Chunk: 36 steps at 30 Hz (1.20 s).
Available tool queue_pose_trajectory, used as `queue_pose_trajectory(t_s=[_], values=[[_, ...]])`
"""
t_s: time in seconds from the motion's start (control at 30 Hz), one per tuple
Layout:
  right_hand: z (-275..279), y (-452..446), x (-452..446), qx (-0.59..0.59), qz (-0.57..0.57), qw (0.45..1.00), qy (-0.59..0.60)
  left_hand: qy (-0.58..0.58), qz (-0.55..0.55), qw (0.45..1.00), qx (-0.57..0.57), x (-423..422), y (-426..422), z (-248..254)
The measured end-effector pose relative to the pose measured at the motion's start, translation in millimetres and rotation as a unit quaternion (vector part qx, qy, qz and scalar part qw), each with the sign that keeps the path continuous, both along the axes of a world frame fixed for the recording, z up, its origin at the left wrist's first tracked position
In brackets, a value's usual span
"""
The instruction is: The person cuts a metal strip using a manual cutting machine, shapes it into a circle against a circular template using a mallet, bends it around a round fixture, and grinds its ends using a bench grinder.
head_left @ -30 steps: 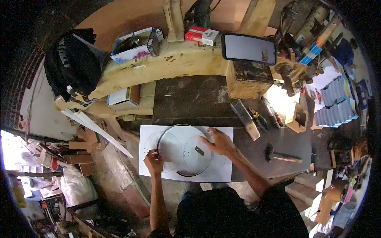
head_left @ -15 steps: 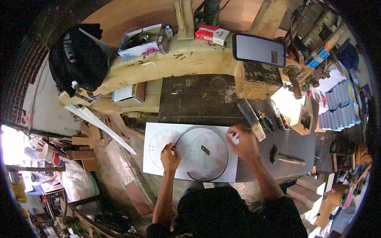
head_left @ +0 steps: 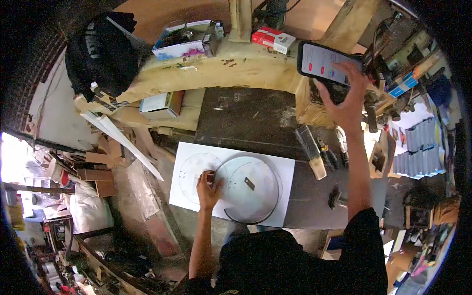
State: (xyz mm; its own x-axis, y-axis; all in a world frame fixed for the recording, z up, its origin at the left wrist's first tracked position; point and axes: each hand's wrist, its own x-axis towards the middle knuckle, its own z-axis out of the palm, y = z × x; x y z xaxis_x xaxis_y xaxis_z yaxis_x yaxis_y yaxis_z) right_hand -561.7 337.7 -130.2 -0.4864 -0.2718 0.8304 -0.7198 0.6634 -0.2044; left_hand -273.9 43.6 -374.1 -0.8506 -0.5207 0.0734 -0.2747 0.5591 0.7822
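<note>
My left hand [head_left: 209, 191] is closed at the left edge of a thin dark ring [head_left: 276, 206], over a white sheet [head_left: 196, 151] with circles drawn on it. Its fingertips are too small to make out exactly what they pinch. Inside the ring lies a small dark plate [head_left: 250, 184] with a hole. My right hand [head_left: 348, 96] reaches up with fingers spread at a phone [head_left: 319, 61], whose lit screen shows red marks. The phone leans on a wooden block [head_left: 307, 105]; the fingers cover its right part.
A hammer [head_left: 335, 197] lies right of the sheet, partly behind my right forearm. A flat wooden-ended tool [head_left: 310, 152] and pliers [head_left: 327, 153] lie near the block. Farther back are a red and white pack [head_left: 273, 39], an open box [head_left: 184, 42] and a black bag [head_left: 103, 59].
My right hand has left the sheet and moved up to the phone, whose screen has lit up. My left hand stays at the ring's left side. The camera view has shifted slightly.
</note>
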Motion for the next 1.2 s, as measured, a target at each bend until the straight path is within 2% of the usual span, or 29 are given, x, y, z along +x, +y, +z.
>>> queue_pose_trajectory(t_s=[0.07, 0.17, 0.27, 0.37, 0.5, 0.57, 0.67, 0.8, 0.87, 1.0, 1.1, 1.2], values=[[-4, 4, -4, 0.037, -0.022, 0.999, -0.004, 0.008, 0.004, 1.0, -0.008, -2, 1, 2], [-9, 3, -6, -0.004, 0.042, 0.998, -0.053, 0.028, 0.01, 0.999, -0.015, -3, 1, 2], [-7, 6, -8, 0.042, 0.015, 0.999, -0.006, 0.043, 0.02, 0.999, -0.011, -6, 4, 0], [-12, 6, -12, 0.038, 0.044, 0.998, -0.009, 0.024, 0.045, 0.998, 0.025, -3, 4, -7], [-12, 7, -10, 0.052, 0.034, 0.998, -0.025, 0.027, 0.05, 0.998, 0.003, -2, 4, -12], [-12, 8, -12, 0.074, 0.023, 0.997, 0.022, 0.006, 0.06, 0.997, 0.04, -3, 4, -12], [-10, 8, -13, 0.093, 0.02, 0.995, -0.015, -0.005, 0.049, 0.998, 0.025, -5, 5, -2], [-10, 2, -4, 0.045, -0.014, 0.999, -0.004, -0.009, 0.046, 0.998, 0.041, -1, 6, 6], [-3, 0, -3, 0.034, -0.021, 0.999, 0.023, -0.019, 0.093, 0.995, 0.021, 3, 7, 5], [-7, 3, -6, 0.062, -0.007, 0.997, 0.038, -0.019, 0.06, 0.998, -0.011, 3, 4, 9], [-12, 2, -8, 0.043, 0.035, 0.998, 0.0, -0.01, 0.063, 0.998, -0.009, -1, 8, 14], [-13, 4, -8, 0.071, 0.008, 0.997, 0.022, 0.011, 0.059, 0.998, -0.014, -7, 11, 18]])
